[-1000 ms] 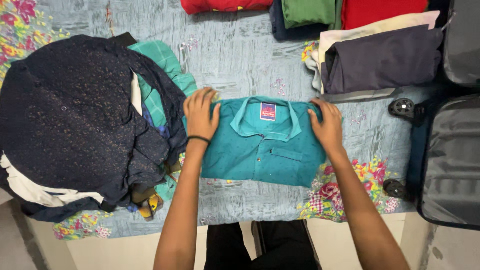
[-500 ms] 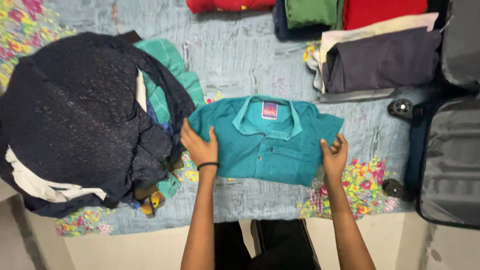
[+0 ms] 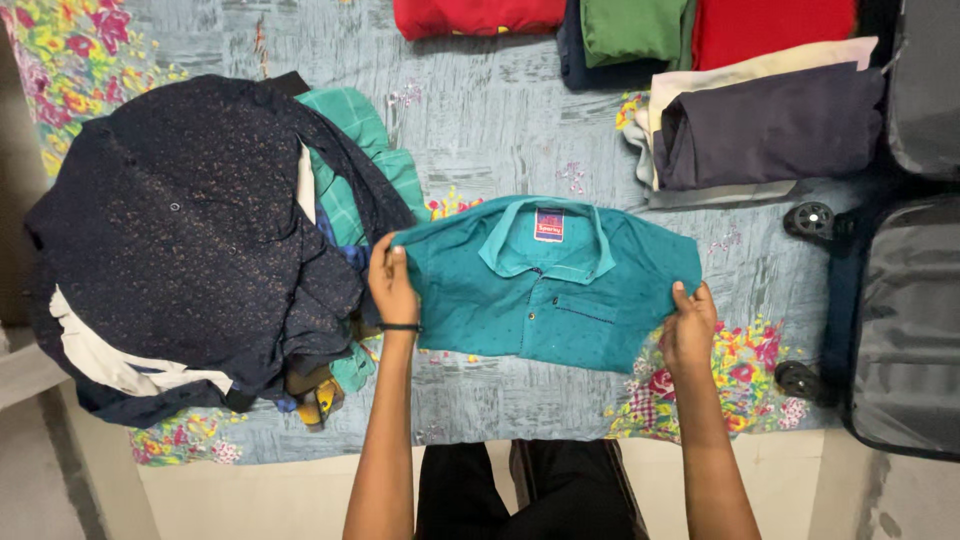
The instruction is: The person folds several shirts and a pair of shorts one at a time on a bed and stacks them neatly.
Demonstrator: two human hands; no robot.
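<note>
A folded teal collared shirt lies on the floral bedsheet, collar toward the far side. My left hand grips the shirt's left edge, fingers curled around the fabric; a black band sits on that wrist. At the lower right corner my right hand pinches the right edge between thumb and fingers. The left side looks slightly raised off the sheet.
A heap of dark navy dotted clothes with a green checked garment lies to the left. Folded red, green and dark grey clothes sit at the far side. An open grey suitcase stands at the right.
Both hands slid from the shirt's top corners down its sides and now grip the side edges. The view shifted slightly.
</note>
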